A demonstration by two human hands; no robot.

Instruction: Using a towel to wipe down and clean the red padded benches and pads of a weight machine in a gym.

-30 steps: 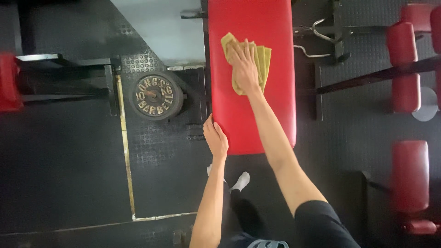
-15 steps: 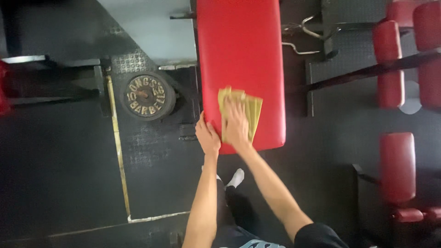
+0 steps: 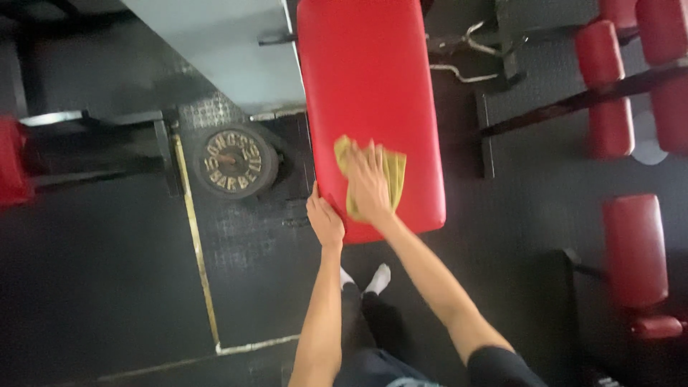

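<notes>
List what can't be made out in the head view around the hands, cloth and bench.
- Folded yellow-green cloth: its middle is hidden under the right hand.
- Padded red vinyl bench: far end cut off by the top edge; frame and legs hidden beneath the pad.
- Left hand: fingertips curl over the bench's near corner, out of sight.
- Round black iron weight plate: partly shadowed on the dark rubber floor.
- Person's body: cut off by the bottom edge.

A gym: a red padded bench (image 3: 373, 86) stands on black rubber floor (image 3: 100, 272), a round iron weight plate (image 3: 234, 161) lies beside it, red roller pads (image 3: 609, 89) sit on dark machine frames, and a curled bar handle (image 3: 466, 43) lies nearby.
</notes>
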